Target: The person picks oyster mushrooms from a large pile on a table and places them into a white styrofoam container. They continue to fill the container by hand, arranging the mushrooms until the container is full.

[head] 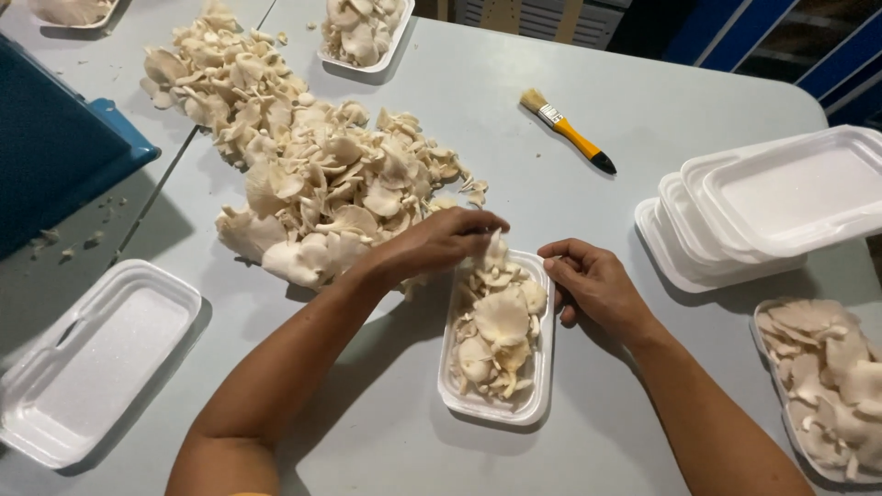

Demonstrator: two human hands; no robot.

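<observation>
Currently your left hand [441, 241] is pinching a mushroom [496, 250] over the far end of the filled foam tray [542, 367]; your right hand [593, 285] is gripping that tray's right rim. Mushroom pile [312, 174] lying just beside; brush [567, 130], stacked trays [772, 207] further off.

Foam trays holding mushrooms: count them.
4: between the hands, far right edge, top centre, top left corner. Others may lie off-frame.

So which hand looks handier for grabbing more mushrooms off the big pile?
Probably the left hand: it is beside the mushroom pile, fingers on a mushroom at the tray's top. The right hand rests on the tray's far edge, away from the pile.
</observation>
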